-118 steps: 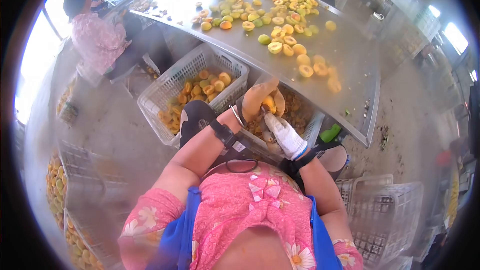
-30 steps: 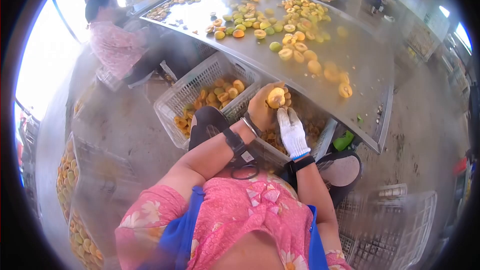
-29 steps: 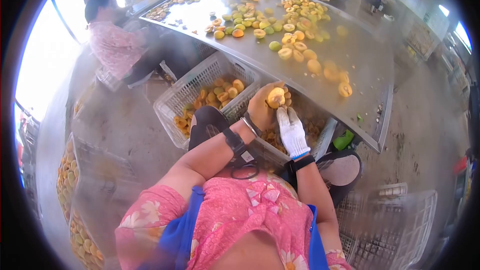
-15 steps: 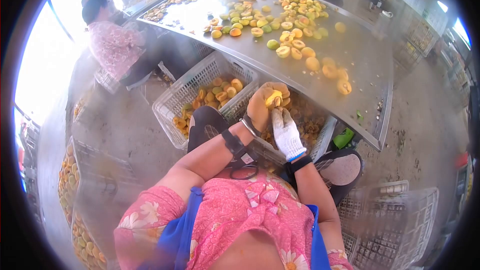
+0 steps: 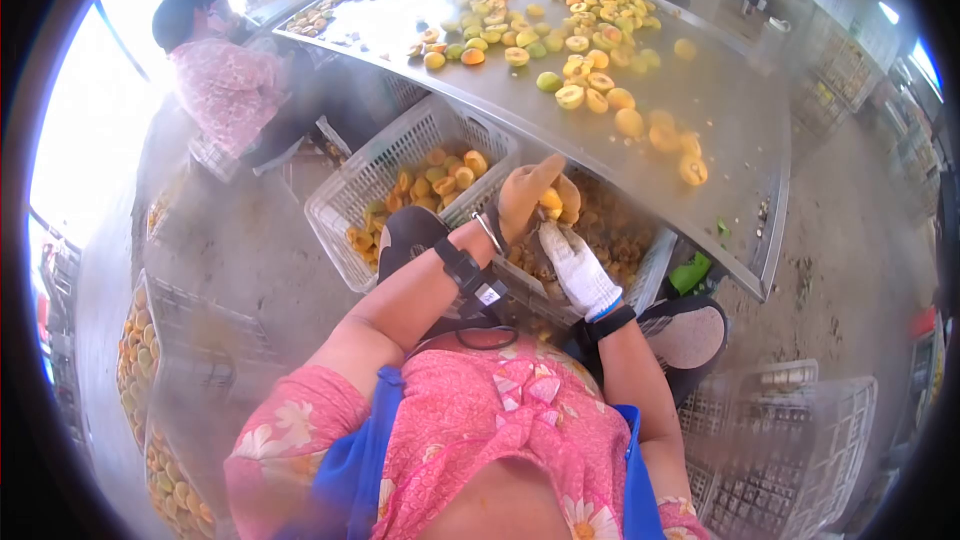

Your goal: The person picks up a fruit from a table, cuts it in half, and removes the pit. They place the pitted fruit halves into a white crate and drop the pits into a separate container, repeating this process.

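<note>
My left hand [image 5: 522, 198], bare or thinly gloved, curls around an apricot [image 5: 550, 202] with orange-yellow flesh. One finger of that hand points up past the fruit. Just below, my right hand [image 5: 578, 268], in a white knit glove stained at the fingertips, has its fingers closed against the fruit's lower side. Whatever those fingers may hold is hidden. Both hands are over a crate [image 5: 650, 275] of brownish pits and scraps. To its left stands a white plastic crate [image 5: 345, 185] of halved apricots [image 5: 440, 178].
A metal table [image 5: 560, 135] with a raised rim stands ahead, bearing many cut apricots [image 5: 610, 40]. A co-worker in a pink top [image 5: 225, 90] sits at the left. Stacked crates [image 5: 800, 440] are at the lower right, and crated fruit [image 5: 138, 360] at the left. A green item [image 5: 688, 273] lies near my knee.
My left hand has turned, and one finger now extends upward while the apricot sits lower in the grip. The right hand has shifted slightly down, staying beside the fruit.
</note>
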`<state>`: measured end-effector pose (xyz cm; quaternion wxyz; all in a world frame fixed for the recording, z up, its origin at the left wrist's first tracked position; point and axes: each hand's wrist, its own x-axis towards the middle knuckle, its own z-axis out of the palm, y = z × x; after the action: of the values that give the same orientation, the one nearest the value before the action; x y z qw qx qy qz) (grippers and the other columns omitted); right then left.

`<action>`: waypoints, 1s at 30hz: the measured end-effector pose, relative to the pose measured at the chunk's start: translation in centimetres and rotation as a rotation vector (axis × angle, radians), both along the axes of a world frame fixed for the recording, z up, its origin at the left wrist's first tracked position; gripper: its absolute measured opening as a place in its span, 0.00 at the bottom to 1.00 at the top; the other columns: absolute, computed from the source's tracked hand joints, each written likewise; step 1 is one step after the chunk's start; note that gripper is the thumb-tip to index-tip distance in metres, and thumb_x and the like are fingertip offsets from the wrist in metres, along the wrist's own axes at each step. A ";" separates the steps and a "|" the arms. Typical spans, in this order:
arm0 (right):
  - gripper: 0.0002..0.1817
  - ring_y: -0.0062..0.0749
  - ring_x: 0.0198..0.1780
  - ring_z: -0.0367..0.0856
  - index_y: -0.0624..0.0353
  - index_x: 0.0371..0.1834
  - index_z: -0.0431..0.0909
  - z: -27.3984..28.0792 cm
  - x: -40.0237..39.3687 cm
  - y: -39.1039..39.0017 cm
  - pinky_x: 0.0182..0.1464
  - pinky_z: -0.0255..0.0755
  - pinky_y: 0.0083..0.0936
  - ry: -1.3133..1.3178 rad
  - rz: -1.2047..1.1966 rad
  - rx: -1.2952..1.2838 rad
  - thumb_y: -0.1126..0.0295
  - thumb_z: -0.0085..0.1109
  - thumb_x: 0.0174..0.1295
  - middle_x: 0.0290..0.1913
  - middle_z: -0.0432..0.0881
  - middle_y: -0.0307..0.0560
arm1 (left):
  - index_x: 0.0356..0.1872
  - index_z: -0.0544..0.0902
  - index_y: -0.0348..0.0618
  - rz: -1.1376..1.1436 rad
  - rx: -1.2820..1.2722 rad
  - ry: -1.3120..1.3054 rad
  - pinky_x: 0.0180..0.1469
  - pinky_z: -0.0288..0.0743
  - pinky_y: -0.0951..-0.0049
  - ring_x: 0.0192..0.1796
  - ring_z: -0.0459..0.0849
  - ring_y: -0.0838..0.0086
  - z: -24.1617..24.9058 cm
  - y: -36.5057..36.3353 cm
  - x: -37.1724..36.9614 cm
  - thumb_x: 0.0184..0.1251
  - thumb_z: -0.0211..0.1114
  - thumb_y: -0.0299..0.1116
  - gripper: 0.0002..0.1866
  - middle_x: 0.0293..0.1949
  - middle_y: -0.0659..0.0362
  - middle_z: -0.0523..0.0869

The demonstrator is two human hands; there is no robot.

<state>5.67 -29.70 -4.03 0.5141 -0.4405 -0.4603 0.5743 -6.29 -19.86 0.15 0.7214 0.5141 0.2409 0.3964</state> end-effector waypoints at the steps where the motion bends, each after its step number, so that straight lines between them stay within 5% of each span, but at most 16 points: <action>1: 0.23 0.21 0.49 0.78 0.63 0.61 0.75 0.8 0.4 -0.3 0.54 0.72 0.22 0.055 0.047 -0.091 0.54 0.54 0.76 0.48 0.82 0.37 | 0.26 0.84 0.35 -0.067 -0.053 -0.016 0.35 0.79 0.69 0.28 0.85 0.68 -0.1 0.1 -0.2 0.79 0.52 0.53 0.31 0.25 0.51 0.87; 3: 0.22 0.17 0.50 0.77 0.62 0.62 0.76 0.9 0.6 -0.5 0.54 0.73 0.18 0.185 0.082 -0.236 0.56 0.56 0.76 0.50 0.81 0.34 | 0.26 0.85 0.35 -0.105 0.100 0.099 0.35 0.79 0.69 0.28 0.85 0.67 -0.4 0.6 -0.4 0.79 0.52 0.53 0.31 0.25 0.50 0.87; 5: 0.19 0.15 0.43 0.79 0.58 0.58 0.78 0.2 0.4 -0.6 0.44 0.76 0.17 0.331 0.059 -0.351 0.55 0.57 0.75 0.46 0.81 0.33 | 0.26 0.85 0.35 -0.123 0.204 0.167 0.35 0.79 0.69 0.28 0.85 0.67 -0.5 0.9 -0.2 0.79 0.52 0.53 0.31 0.25 0.50 0.87; 7: 0.17 0.14 0.32 0.75 0.54 0.53 0.78 -0.7 1.5 -0.2 0.32 0.71 0.15 0.591 0.306 -0.400 0.53 0.57 0.74 0.39 0.79 0.33 | 0.25 0.85 0.36 -0.119 0.253 0.191 0.34 0.79 0.69 0.28 0.85 0.66 -0.7 1.1 0.2 0.79 0.52 0.53 0.31 0.25 0.49 0.87; 11: 0.17 0.17 0.15 0.63 0.51 0.46 0.76 0.0 1.6 -0.3 0.15 0.58 0.16 0.840 0.374 -0.454 0.48 0.56 0.73 0.24 0.71 0.32 | 0.25 0.83 0.39 -0.239 -0.098 -0.036 0.34 0.80 0.66 0.31 0.86 0.65 -0.6 0.9 1.2 0.79 0.52 0.53 0.29 0.26 0.52 0.86; 13: 0.19 0.17 0.15 0.63 0.51 0.48 0.76 -0.4 2.3 -0.3 0.15 0.58 0.17 0.894 0.427 -0.453 0.47 0.55 0.73 0.22 0.69 0.31 | 0.26 0.83 0.40 -0.276 -0.400 -0.230 0.35 0.81 0.63 0.33 0.87 0.65 -0.7 0.2 1.9 0.80 0.52 0.52 0.28 0.27 0.54 0.84; 16: 0.21 0.17 0.14 0.62 0.52 0.48 0.75 -1.3 2.7 -0.2 0.14 0.57 0.18 0.962 0.450 -0.437 0.44 0.52 0.74 0.20 0.68 0.31 | 0.29 0.82 0.42 -0.001 -0.505 -0.337 0.36 0.81 0.60 0.34 0.87 0.63 -0.3 0.7 2.6 0.80 0.51 0.50 0.25 0.27 0.56 0.83; 19: 0.23 0.18 0.11 0.60 0.51 0.48 0.75 -1.8 3.3 0.3 0.13 0.56 0.19 1.046 0.453 -0.377 0.42 0.46 0.75 0.20 0.67 0.31 | 0.33 0.83 0.41 0.224 -0.256 -0.276 0.40 0.83 0.60 0.34 0.86 0.64 -0.9 3.5 -1.0 0.80 0.51 0.50 0.24 0.31 0.56 0.85; 21: 0.23 0.19 0.10 0.58 0.51 0.47 0.75 -2.3 3.8 0.8 0.13 0.56 0.19 1.139 0.377 -0.414 0.43 0.45 0.76 0.19 0.67 0.31 | 0.35 0.84 0.40 0.331 0.120 0.049 0.45 0.83 0.63 0.36 0.86 0.67 -0.5 6.2 -5.6 0.79 0.53 0.48 0.22 0.37 0.54 0.86; 23: 0.23 0.20 0.10 0.58 0.51 0.47 0.75 -2.2 4.1 1.4 0.13 0.56 0.21 1.117 0.265 -0.445 0.43 0.44 0.76 0.19 0.68 0.30 | 0.40 0.86 0.37 0.533 -0.016 0.324 0.49 0.80 0.69 0.41 0.86 0.70 1.0 8.2 -7.9 0.76 0.58 0.42 0.17 0.42 0.54 0.87; 24: 0.23 0.20 0.10 0.58 0.51 0.47 0.76 -2.2 4.3 1.9 0.13 0.56 0.22 1.101 0.237 -0.459 0.43 0.44 0.76 0.19 0.68 0.30 | 0.46 0.86 0.37 0.561 0.652 0.739 0.52 0.78 0.72 0.46 0.85 0.73 1.4 9.3 -9.3 0.73 0.61 0.37 0.14 0.42 0.55 0.88; 28: 0.22 0.21 0.11 0.59 0.48 0.43 0.76 -2.3 3.3 2.5 0.12 0.55 0.22 0.959 0.175 -0.564 0.41 0.47 0.74 0.19 0.68 0.31 | 0.55 0.84 0.43 0.670 0.689 0.933 0.53 0.77 0.72 0.47 0.84 0.73 2.1 12.7 -5.5 0.72 0.62 0.39 0.16 0.45 0.54 0.88; 30: 0.22 0.21 0.11 0.59 0.48 0.43 0.76 -1.8 2.9 2.7 0.12 0.55 0.21 0.916 0.177 -0.579 0.41 0.48 0.74 0.19 0.67 0.31 | 0.62 0.80 0.47 0.632 0.698 1.009 0.59 0.75 0.68 0.55 0.82 0.63 -0.4 17.0 -2.6 0.70 0.62 0.45 0.23 0.53 0.49 0.85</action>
<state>8.56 -27.04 -5.83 0.4692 -0.2286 -0.0479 0.8517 -8.92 -2.86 -0.27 0.1632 0.7429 0.5439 0.3545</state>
